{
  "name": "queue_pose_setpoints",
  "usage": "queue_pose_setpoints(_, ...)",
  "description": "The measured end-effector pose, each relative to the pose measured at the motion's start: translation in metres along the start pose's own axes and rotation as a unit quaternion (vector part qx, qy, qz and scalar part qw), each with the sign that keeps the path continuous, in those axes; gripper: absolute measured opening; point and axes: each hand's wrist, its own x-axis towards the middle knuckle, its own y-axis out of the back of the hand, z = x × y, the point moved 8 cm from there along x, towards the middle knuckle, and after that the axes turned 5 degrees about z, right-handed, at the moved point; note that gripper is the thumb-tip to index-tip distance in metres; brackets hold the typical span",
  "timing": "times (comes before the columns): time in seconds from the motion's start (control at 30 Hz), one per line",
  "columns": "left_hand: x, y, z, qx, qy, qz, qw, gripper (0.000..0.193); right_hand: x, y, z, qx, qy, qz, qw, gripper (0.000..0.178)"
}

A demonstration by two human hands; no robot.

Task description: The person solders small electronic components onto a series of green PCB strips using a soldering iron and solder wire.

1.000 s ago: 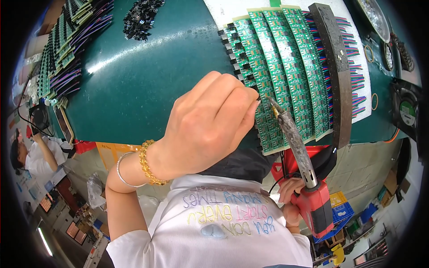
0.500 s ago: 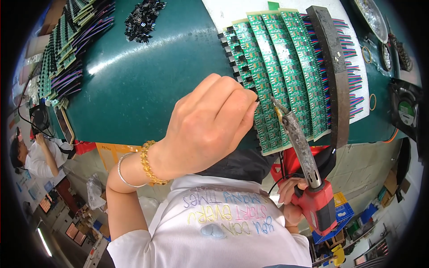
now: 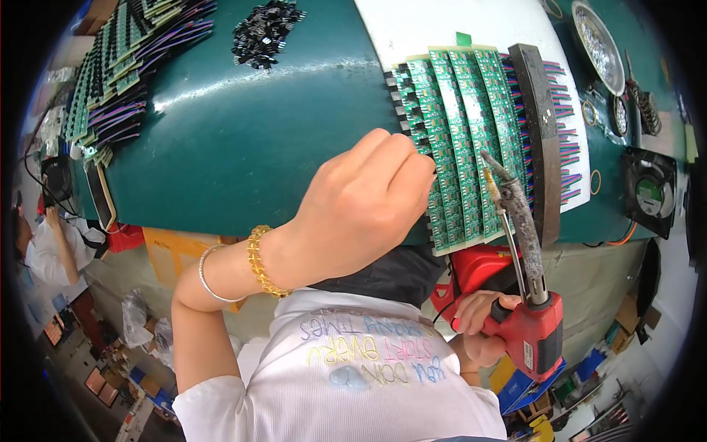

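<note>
Green circuit board strips lie side by side, with small black connectors along their left edge. My left hand is closed in a pinch beside that edge; its fingertips are turned away, so what they hold is hidden. My right hand grips a red-handled soldering gun. Its long, darkened barrel points up over the boards, the tip above the middle strips. A thin metal tube runs alongside the barrel. Across the boards' right side rests a dark metal bar, with coloured wires sticking out beyond it.
A white sheet lies under the boards on the green table. Black connectors are heaped in a pile. More wired boards are stacked far left. At right are a metal dish and a fan. Another person sits left.
The soldering gun's tip has moved right, away from the strips nearest my left hand. My left hand stays pinched by the boards' left edge. The whole view has shifted slightly.
</note>
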Motion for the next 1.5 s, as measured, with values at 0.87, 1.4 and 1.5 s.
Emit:
queue_pose_setpoints(0.87, -0.001, 0.098, -0.127, 0.245, 0.043, 0.035, 0.968, 0.011, 0.013, -0.01, -0.003, 0.026, 0.034, -0.002, 0.999, 0.069)
queue_pose_setpoints(1.4, -0.019, 0.103, -0.137, 0.134, 0.213, 0.089, 0.964, 0.012, 0.012, -0.01, -0.005, 0.005, 0.03, 0.046, 0.998, 0.073)
queue_pose_setpoints(1.5, -0.013, 0.101, -0.126, 0.208, 0.08, 0.089, 0.971, 0.01, 0.007, -0.011, -0.008, 0.011, 0.032, 0.034, 0.999, 0.074)
